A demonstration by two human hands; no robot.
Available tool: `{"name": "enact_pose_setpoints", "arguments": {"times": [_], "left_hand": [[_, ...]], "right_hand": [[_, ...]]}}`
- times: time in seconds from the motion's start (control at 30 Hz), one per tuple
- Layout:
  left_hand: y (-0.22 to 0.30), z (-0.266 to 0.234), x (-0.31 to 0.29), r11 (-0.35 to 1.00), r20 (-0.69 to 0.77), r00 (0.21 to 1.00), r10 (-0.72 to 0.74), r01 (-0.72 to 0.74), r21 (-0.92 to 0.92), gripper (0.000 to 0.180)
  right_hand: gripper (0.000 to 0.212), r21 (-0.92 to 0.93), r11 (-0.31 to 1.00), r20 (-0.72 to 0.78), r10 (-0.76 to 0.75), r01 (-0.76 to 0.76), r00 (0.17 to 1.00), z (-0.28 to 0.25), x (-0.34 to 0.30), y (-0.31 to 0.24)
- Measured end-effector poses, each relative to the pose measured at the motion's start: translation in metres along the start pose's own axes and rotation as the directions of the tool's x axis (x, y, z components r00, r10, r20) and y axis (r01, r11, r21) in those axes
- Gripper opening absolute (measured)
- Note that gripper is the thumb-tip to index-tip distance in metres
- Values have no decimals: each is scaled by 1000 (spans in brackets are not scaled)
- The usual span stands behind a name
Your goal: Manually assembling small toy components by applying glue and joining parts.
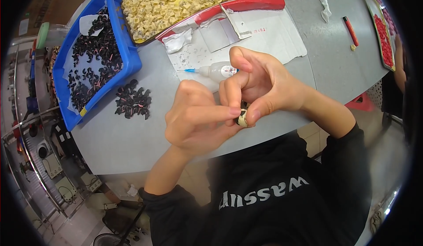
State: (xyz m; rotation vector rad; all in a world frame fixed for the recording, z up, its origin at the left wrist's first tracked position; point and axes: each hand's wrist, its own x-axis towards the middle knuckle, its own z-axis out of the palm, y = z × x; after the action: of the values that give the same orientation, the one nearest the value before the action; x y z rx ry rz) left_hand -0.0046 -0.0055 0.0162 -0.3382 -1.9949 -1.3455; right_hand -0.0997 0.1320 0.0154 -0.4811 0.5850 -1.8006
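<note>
My left hand (194, 118) and my right hand (273, 80) meet in front of my chest, over the table's near edge. Pinched between their fingertips is a small cream-and-black piece (243, 119); fingers cover part of it. My right index finger is raised and bent, while its thumb presses the piece. Just beyond the hands lies a translucent squeeze bottle (217, 72) with a blue needle tip. Left of my left hand is a loose pile of small curved black-and-pink pieces (133, 99). More such pieces fill a blue bin (132, 54) behind the pile.
A tray (140, 39) of small cream pieces stands at the back, beside flattened white-and-red cardboard (286, 39) with crumpled tissue (178, 41) on it. To the right lie a red marker-like tube (351, 31) and a tray of red pieces (382, 36). Another person's arm (399, 63) shows at far right.
</note>
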Motion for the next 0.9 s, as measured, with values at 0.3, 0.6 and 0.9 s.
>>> {"name": "enact_pose_setpoints", "arguments": {"times": [0.3, 0.6, 0.9], "left_hand": [[9, 1, -1, 999, 63, 998, 7, -4, -53, 39], [14, -8, -1, 998, 159, 987, -16, 26, -61, 29], [18, -12, 0, 999, 229, 973, -16, 24, -33, 25]], "right_hand": [[59, -25, 996, 39, 90, -89, 995, 5, -2, -1], [60, -51, 994, 120, 99, -94, 988, 5, -2, 2], [60, -49, 996, 150, 87, -80, 985, 3, -2, 4]]}}
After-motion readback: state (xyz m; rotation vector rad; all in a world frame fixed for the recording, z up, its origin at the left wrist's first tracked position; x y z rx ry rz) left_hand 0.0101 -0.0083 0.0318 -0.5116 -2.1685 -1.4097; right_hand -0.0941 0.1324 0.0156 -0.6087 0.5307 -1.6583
